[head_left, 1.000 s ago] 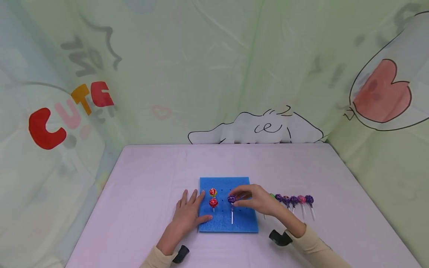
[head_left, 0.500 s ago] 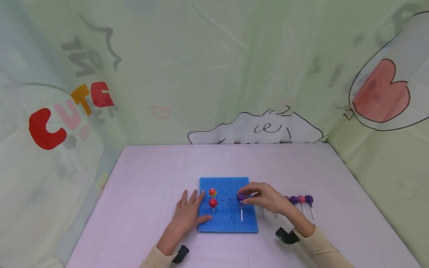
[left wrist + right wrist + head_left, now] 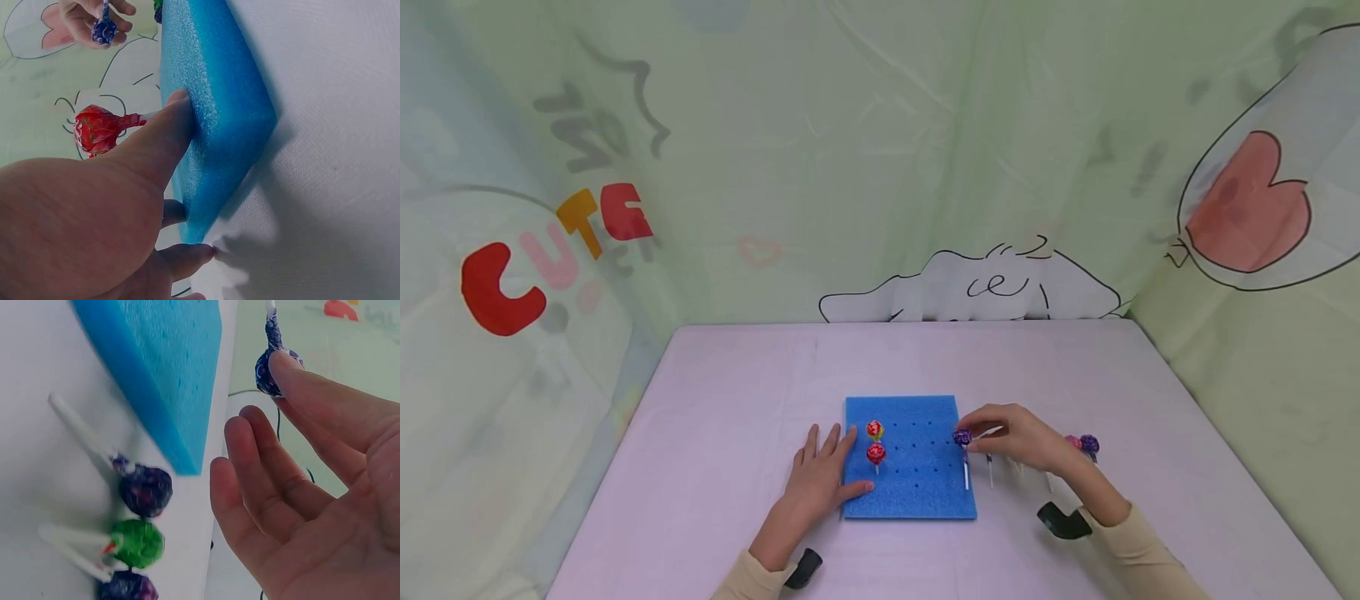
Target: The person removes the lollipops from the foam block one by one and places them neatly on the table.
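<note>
My right hand (image 3: 1022, 437) pinches a purple lollipop (image 3: 962, 437) by its wrapped head between thumb and fingertips, with the white stick hanging down. It is held in the air over the right edge of a blue foam board (image 3: 917, 502) dotted with small holes. My left hand (image 3: 816, 482) lies spread at the board's left side; its thumb (image 3: 169, 128) rests on the board's face. Two lollipops stand in the board's left part: a red-and-yellow one (image 3: 875, 429) and, nearer me, a red one (image 3: 876, 453).
Right of the board several lollipops lie in a row, partly hidden by my right hand. The right wrist view shows a dark purple lollipop (image 3: 145, 490) nearest the board, then a green one (image 3: 137, 544). A pink lollipop (image 3: 1075, 442) lies near the far end.
My right hand has carried the purple lollipop rightward, from over the middle of the board to its right edge, covering more of the row. My left hand stays in place.
</note>
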`<state>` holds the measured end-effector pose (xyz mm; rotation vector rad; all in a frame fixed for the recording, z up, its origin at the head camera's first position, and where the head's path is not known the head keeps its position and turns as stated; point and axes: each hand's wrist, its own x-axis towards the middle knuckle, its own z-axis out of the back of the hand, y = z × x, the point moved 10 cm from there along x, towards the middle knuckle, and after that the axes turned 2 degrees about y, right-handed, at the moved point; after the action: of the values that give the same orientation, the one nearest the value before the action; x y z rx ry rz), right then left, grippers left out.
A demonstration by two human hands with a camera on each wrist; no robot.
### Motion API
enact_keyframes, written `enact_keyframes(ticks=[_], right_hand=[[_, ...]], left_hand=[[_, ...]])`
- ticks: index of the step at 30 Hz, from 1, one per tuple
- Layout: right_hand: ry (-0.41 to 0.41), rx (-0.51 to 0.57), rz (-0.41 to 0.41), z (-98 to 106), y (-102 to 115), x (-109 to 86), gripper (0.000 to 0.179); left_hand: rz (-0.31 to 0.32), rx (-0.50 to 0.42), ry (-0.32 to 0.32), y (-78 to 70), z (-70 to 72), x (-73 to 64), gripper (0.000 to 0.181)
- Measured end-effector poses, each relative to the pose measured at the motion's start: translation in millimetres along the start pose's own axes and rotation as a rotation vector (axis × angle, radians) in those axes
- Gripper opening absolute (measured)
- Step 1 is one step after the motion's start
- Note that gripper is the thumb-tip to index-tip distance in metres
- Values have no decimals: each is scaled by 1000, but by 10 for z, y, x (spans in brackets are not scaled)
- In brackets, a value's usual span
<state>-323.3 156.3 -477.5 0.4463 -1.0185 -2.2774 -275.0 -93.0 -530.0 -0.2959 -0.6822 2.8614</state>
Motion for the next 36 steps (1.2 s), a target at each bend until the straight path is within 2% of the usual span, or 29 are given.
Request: enact_keyframes(ticks=[13, 25, 32, 36], right_hand=[[23, 9, -7, 175, -80, -165, 32], [-2, -26, -12, 345, -233, -351, 32], [-11, -40, -44, 463, -324, -468, 32], [-8, -32, -36, 523, -371, -543, 32]], left_hand=[[13, 0, 4, 12, -10, 16, 89], [20, -1, 13, 50, -51, 29, 89], [12, 3, 10, 35, -41, 27, 89], [14, 10, 12, 21, -26, 15, 89]])
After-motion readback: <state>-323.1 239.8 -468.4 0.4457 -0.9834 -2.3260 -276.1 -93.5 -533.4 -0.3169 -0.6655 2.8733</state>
